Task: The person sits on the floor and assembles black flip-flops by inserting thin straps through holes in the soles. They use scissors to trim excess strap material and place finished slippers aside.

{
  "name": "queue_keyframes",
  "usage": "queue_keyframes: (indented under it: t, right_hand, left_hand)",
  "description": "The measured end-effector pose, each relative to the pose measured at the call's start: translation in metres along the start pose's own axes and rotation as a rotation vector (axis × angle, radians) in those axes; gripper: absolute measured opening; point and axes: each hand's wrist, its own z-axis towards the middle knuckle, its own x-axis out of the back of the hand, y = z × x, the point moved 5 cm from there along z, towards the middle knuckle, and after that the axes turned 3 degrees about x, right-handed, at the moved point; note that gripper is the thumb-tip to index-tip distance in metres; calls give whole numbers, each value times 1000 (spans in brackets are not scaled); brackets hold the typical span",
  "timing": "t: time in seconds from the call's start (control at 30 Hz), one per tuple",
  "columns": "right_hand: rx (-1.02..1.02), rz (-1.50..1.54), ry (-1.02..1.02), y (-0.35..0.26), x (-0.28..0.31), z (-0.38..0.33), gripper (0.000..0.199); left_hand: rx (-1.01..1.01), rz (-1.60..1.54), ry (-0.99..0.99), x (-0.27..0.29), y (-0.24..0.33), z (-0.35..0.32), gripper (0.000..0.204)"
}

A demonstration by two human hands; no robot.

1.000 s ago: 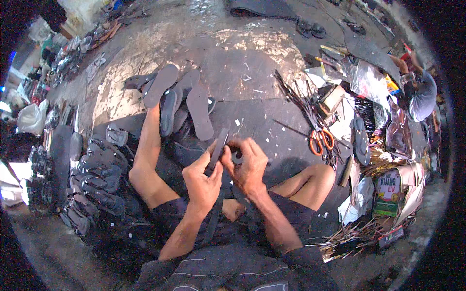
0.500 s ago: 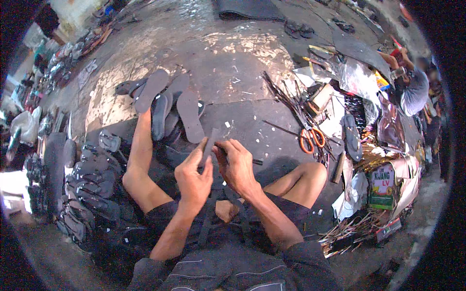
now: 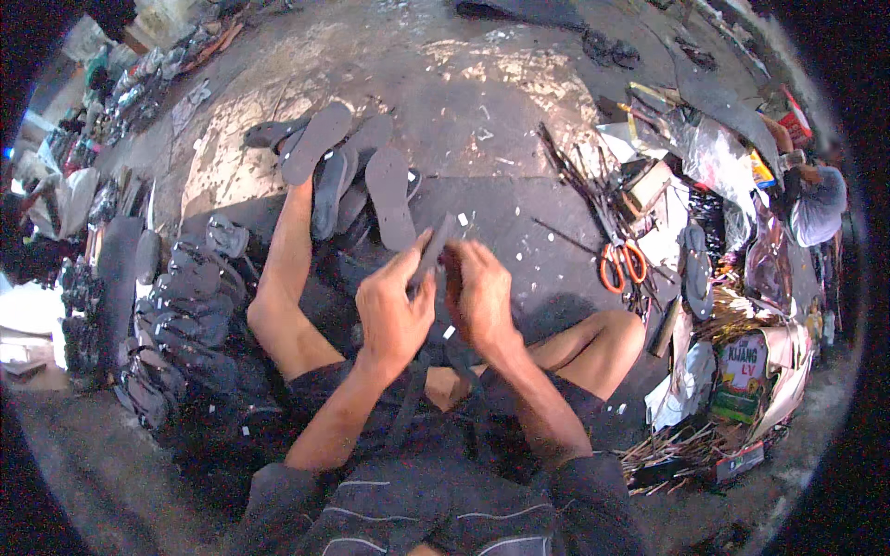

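Note:
My left hand (image 3: 394, 315) grips a dark grey sandal sole (image 3: 438, 243), tilted so that mostly its narrow side shows. Close against its right side, my right hand (image 3: 480, 295) has its fingers curled around something dark, largely hidden and slightly blurred. Just beyond my hands several grey soles and sandals lie in a loose heap; the nearest sole (image 3: 389, 199) lies flat, and another sole (image 3: 317, 141) rests across my left foot.
At my left is a pile of dark sandals (image 3: 190, 306). Orange-handled scissors (image 3: 623, 266) lie to the right beside thin dark strips (image 3: 575, 176). Further right are a single sandal (image 3: 697, 271), a plastic bag (image 3: 714, 153) and a green-and-white can (image 3: 739, 375). Another person (image 3: 816, 204) sits at the far right.
The whole view has shifted, so the floor things appear further right and slightly higher. My hands still hold the sole between them; the right fingers have moved up along it.

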Motion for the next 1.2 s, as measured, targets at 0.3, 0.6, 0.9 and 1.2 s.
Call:
queue_keyframes:
  t: [0.3, 0.6, 0.9, 1.2]
  right_hand:
    - [13, -72, 9, -7, 4, -8, 21]
    - [49, 62, -66, -4, 4, 2, 27]
    - [-46, 126, 32, -9, 13, -2, 14]
    - [-169, 299, -64, -3, 29, 0, 9]
  left_hand:
    - [-67, -72, 78, -5, -1, -16, 43]
    - [-57, -19, 128, -1, 0, -15, 41]
    - [-93, -44, 57, 0, 8, -8, 51]
    - [-174, 149, -140, 10, 30, -4, 78]
